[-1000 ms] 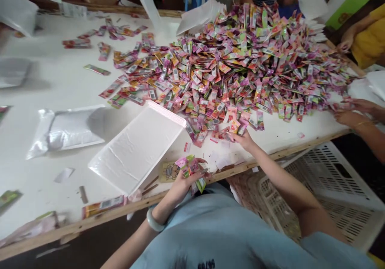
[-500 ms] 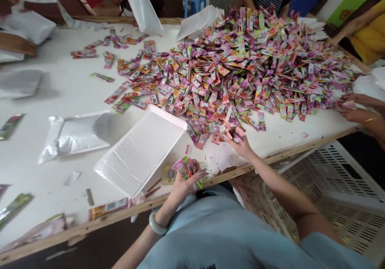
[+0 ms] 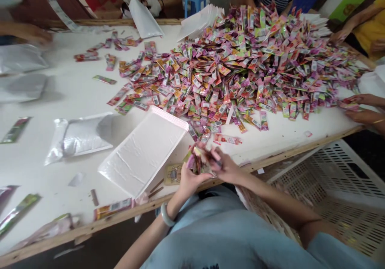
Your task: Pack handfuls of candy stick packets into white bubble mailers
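My left hand is closed around a bunch of colourful snack packets, close to the table's front edge. Pressed up against that bunch is my right hand, its fingers closed on packets at the right side; motion blurs them. Just beyond my hands spreads a big heap of the same small packets, pink, purple, green and orange. Left of my hands lies a flat white padded mailer with a pink strip along its far edge. A single pink packet rests on the table near my right hand.
A filled silvery mailer lies left on the white table. Mailers are stacked behind the heap. Co-workers' hands show at the right, far left and back, where gloved hands hold a mailer. A white crate stands below right.
My right hand has moved left from the heap's edge to meet my left hand, bringing packets together. A co-worker's gloved hands have come into view at the back, and that mailer is lower.
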Demonstrator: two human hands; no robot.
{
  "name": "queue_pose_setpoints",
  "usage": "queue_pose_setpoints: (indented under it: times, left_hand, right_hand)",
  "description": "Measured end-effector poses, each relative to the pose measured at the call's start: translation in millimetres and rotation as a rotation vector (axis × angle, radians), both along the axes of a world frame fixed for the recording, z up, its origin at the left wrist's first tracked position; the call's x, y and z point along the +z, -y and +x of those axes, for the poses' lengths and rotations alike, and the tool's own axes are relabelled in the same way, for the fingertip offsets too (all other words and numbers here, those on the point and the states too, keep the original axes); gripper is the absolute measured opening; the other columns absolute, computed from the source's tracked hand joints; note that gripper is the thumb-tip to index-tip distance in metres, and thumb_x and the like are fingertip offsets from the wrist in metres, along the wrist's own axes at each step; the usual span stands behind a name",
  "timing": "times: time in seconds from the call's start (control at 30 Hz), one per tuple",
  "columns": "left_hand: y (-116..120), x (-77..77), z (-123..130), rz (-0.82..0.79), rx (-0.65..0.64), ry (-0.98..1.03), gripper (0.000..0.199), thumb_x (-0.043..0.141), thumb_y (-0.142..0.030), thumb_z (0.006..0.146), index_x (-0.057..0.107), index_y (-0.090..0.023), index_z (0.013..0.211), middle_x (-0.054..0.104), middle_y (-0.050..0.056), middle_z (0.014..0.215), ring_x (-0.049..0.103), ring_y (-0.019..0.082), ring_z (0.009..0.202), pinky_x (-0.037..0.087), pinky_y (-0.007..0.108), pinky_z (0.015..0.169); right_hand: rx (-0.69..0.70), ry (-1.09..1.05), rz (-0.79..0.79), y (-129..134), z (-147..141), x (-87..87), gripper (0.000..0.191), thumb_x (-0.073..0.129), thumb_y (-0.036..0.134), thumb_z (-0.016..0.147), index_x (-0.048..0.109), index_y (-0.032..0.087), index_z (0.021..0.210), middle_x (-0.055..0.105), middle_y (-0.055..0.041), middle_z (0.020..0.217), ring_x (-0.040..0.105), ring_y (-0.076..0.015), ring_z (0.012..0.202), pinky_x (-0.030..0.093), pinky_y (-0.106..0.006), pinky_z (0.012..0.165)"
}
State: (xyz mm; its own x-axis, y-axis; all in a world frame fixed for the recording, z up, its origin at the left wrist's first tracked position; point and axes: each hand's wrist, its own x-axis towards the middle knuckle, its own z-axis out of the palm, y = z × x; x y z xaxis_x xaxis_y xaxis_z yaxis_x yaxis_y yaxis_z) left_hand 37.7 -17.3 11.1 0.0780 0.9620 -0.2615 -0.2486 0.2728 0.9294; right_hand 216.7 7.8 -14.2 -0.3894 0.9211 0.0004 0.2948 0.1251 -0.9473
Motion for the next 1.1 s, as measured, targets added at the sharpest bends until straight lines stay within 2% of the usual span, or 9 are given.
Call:
queue_pose_setpoints:
  times: [0.23,0.37,0.43,0.57,0.63,0.73,0.87,0.97,1.1]
  left_hand:
    - [11,-1.7,3,0.163,-0.011,-0.239,0.037,0.09,-0.031,0.059,0.066,-0.018,0.083,0.068,0.004,0.087,0.062,0.022,0.082,0.054,0.034,0.082]
    - [17,-3.6,-9,0.077,0.122,-0.281,0.026,0.082,-0.038,0.072,0.066,-0.021,0.083,0.069,0.003,0.086,0.064,0.025,0.092,0.053,0.036,0.092]
    - [18,-3.4,-20,0.021,0.184,-0.239,0.025,0.079,-0.039,0.074,0.068,-0.022,0.089,0.07,0.004,0.083,0.066,0.026,0.096,0.051,0.037,0.096]
    - [31,-3.6,-41,-0.073,0.062,-0.065,0.033,0.079,-0.04,0.075,0.072,-0.02,0.099,0.075,0.007,0.085,0.069,0.027,0.093,0.053,0.038,0.091]
    - [41,-3.1,-46,-0.119,-0.066,-0.007,0.034,0.079,-0.043,0.074,0.074,-0.018,0.097,0.076,0.008,0.084,0.071,0.028,0.089,0.055,0.038,0.088]
    - [50,0.6,-46,-0.166,-0.188,0.011,0.035,0.082,-0.046,0.072,0.076,-0.017,0.092,0.077,0.009,0.086,0.072,0.029,0.09,0.055,0.04,0.09]
    - [47,8.0,-43,-0.189,-0.144,-0.019,0.038,0.084,-0.047,0.07,0.075,-0.018,0.094,0.078,0.009,0.088,0.071,0.028,0.091,0.054,0.039,0.089]
    - [44,11.7,-44,-0.182,-0.119,-0.033,0.037,0.084,-0.047,0.069,0.074,-0.018,0.091,0.077,0.009,0.088,0.071,0.027,0.087,0.055,0.037,0.084]
    - [46,9.4,-48,-0.178,-0.108,0.009,0.04,0.087,-0.047,0.067,0.074,-0.018,0.091,0.078,0.009,0.091,0.071,0.027,0.088,0.055,0.037,0.087]
  right_hand:
    - [0.026,0.265,-0.091,38,-48,15.3,0.054,0.06,0.027,0.09,0.044,0.032,0.141,0.067,-0.009,0.124,0.069,-0.0291,0.101,0.06,-0.042,0.081]
    - [0.359,0.188,0.009,11,-14,42.1,0.067,0.072,0.026,0.083,0.044,0.03,0.144,0.062,-0.0085,0.134,0.065,-0.0263,0.117,0.057,-0.04,0.096]
    - [0.369,0.286,0.096,-15,12,47.6,0.059,0.07,0.029,0.087,0.048,0.027,0.141,0.062,-0.0089,0.134,0.063,-0.0258,0.12,0.055,-0.039,0.098]
    - [-0.028,0.91,0.229,-62,56,25.1,0.033,0.067,0.021,0.084,0.06,0.017,0.116,0.065,-0.0169,0.115,0.062,-0.0357,0.113,0.051,-0.05,0.096]
    - [0.03,1.034,0.248,-71,70,8.8,0.022,0.066,0.017,0.081,0.06,0.018,0.102,0.065,-0.0145,0.103,0.063,-0.0347,0.104,0.052,-0.048,0.091]
    - [0.082,0.885,0.366,-76,77,-1.9,0.012,0.055,0.016,0.084,0.054,0.022,0.095,0.062,-0.0097,0.098,0.063,-0.0282,0.094,0.052,-0.04,0.085]
    - [0.115,0.702,0.414,-98,55,1.8,0.025,0.045,0.016,0.089,0.049,0.02,0.113,0.065,-0.0108,0.103,0.065,-0.0273,0.095,0.052,-0.039,0.083]
    - [0.208,0.763,0.403,-121,32,-1.0,0.04,0.055,0.023,0.089,0.046,0.017,0.127,0.066,-0.016,0.117,0.067,-0.0305,0.103,0.053,-0.042,0.087]
    - [0.24,0.89,0.461,-137,29,-8.1,0.033,0.062,0.026,0.086,0.055,0.016,0.117,0.06,-0.0194,0.126,0.064,-0.0333,0.112,0.053,-0.047,0.095]
